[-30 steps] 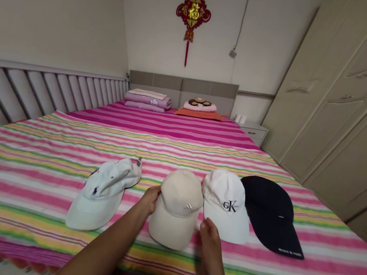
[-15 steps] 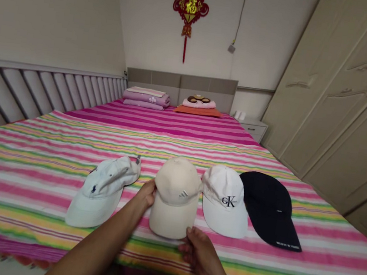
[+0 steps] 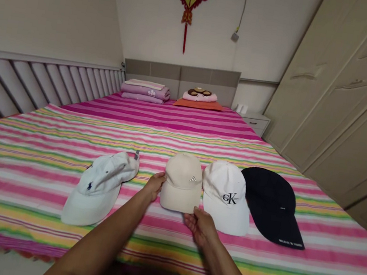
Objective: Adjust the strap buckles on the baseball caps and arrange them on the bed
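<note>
A beige baseball cap [image 3: 182,178] with a small three-bar logo is between my hands, its brim toward me. My left hand [image 3: 154,185] grips the cap's left side near where crown meets brim. At the brim's front right corner, my right hand [image 3: 201,224] pinches the edge between thumb and fingers. Directly right of it sits a white cap [image 3: 225,194] with black CK lettering, and beyond that a black cap [image 3: 273,206] partly behind the white one. Apart on the left lies a pale cap [image 3: 100,185] with a small dark horse-rider logo, its back strap showing.
The caps are on a bed with a striped cover [image 3: 66,138]. Folded purple bedding [image 3: 145,91] and a pink bundle on an orange piece [image 3: 198,105] lie by the headboard [image 3: 209,79]. A slatted rail [image 3: 39,84] runs along the left; a wardrobe [image 3: 346,111] stands right.
Both hands have moved the beige cap away from me and slightly right, closer beside the white cap. The camera view has tilted down a little. The other caps stay in place.
</note>
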The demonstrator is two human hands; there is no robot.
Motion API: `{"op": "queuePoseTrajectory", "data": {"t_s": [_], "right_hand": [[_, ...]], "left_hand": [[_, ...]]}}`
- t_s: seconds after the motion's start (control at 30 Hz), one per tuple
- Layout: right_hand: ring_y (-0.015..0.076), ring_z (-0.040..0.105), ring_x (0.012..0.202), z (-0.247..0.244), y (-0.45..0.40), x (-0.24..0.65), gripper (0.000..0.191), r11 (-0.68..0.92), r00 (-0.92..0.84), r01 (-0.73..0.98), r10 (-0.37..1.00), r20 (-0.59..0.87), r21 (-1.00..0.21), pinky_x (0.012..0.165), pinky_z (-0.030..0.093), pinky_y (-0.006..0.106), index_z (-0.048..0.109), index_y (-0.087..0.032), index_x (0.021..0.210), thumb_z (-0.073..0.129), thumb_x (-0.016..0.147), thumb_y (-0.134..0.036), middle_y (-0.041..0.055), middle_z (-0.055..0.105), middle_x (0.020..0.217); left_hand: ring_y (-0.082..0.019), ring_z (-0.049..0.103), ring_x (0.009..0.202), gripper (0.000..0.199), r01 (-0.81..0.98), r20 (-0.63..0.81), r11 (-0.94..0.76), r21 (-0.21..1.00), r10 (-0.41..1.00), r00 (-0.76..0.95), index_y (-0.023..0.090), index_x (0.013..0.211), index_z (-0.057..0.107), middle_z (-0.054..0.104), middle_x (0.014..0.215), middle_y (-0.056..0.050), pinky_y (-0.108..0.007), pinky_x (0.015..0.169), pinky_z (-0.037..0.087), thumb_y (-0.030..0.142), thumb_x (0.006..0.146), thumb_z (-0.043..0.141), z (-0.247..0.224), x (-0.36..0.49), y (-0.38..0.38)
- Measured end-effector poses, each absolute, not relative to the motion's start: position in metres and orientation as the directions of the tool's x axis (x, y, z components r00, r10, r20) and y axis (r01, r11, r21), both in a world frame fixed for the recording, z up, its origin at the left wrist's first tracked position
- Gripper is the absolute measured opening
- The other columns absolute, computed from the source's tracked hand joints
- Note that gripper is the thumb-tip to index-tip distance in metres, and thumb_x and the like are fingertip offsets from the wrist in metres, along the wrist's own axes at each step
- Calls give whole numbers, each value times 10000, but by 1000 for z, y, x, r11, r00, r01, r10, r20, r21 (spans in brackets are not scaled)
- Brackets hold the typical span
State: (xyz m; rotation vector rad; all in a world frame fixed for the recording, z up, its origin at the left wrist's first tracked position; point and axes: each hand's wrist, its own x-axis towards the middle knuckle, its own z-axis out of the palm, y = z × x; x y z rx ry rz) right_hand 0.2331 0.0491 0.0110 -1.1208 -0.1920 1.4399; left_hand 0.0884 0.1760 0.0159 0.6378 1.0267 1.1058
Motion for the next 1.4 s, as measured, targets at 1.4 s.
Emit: {"op": "queuePoseTrajectory", "data": {"t_s": [1.4], "right_hand": [[123, 540, 522, -27, -6, 208, 208, 60, 371, -135, 929, 6, -989, 533, 441, 248, 536, -180, 833, 564, 725, -356, -38, 549, 569]], "left_hand": [[-121, 623, 521, 25, -547, -438, 146, 824, 776, -454, 121, 747, 530, 640, 589, -41, -233, 514, 519, 116, 771, 530, 3, -66, 18]]}}
